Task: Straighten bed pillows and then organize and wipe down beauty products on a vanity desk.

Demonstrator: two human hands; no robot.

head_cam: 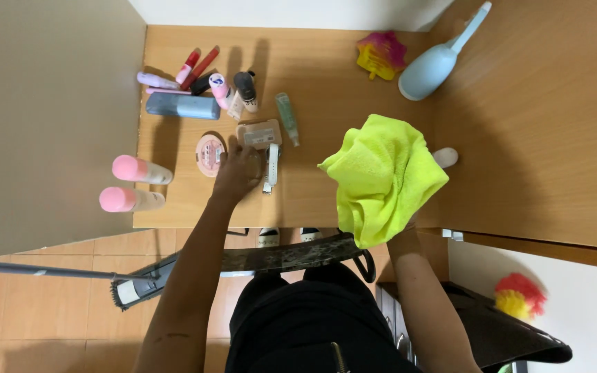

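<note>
Person's dark-clothed torso (298,324) sits closest to the camera, both forearms reaching up over the wooden bench (326,76), with a broom (133,287) lying on the tiled floor to the left. Right hand (409,222) is mostly hidden under the yellow-green cloth (381,176); its grip is closed on that cloth, bunched and held above the bench's near edge, well apart from the toiletries. Left hand (238,173) lies flat on the bench, grip loose and open, fingers touching the round pink compact (210,155) and just beside the white watch (271,167) and the beige square compact (260,134). Judging by the layout, wiping looks barely started: the toiletry cluster is still on the surface, blue-grey case (182,106), two pink-capped bottles (136,183), tubes and lipsticks behind. Light blue spray bottle (437,62) and a pink-yellow clip (380,55) stand far right, untouched. Items left to clear, most of the bench left to wipe.
</note>
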